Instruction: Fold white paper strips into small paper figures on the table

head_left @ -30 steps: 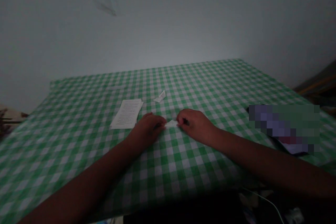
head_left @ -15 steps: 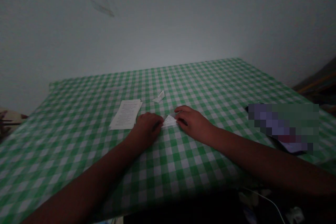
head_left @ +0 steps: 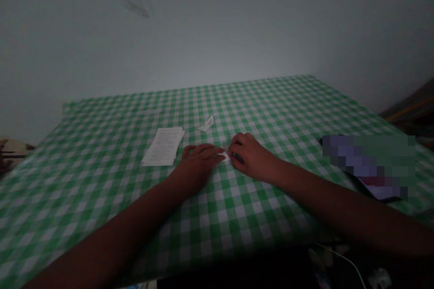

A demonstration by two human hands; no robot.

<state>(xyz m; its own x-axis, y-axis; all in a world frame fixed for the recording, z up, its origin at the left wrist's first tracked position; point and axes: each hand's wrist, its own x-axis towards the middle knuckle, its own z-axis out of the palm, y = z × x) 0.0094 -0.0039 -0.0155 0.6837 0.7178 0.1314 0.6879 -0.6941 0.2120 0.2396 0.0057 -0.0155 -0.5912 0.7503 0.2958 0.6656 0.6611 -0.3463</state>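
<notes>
Between my hands, low over the checked cloth, is a small folded piece of paper (head_left: 226,156), mostly hidden by my fingers. My left hand (head_left: 200,160) pinches its left part, thumb below and fingers stretched across the top. At the right end, my right hand (head_left: 249,156) grips the paper with thumb and curled fingers. Just beyond my hands lies a small folded paper boat shape (head_left: 206,124), pale and pointed. To the left of my left hand rests a stack of printed paper sheets (head_left: 164,146), slightly uneven at its right edge.
A green and white checked tablecloth (head_left: 264,108) covers the table, which reaches back to a pale wall (head_left: 217,31). On the right lies a dark-edged phone-like device (head_left: 359,167), its surface blurred out. A white cable (head_left: 349,259) hangs below the front edge.
My left hand has moved right and its fingers now stretch over the folded paper, covering the triangular tip that showed before. My right-hand fingers have curled in closer.
</notes>
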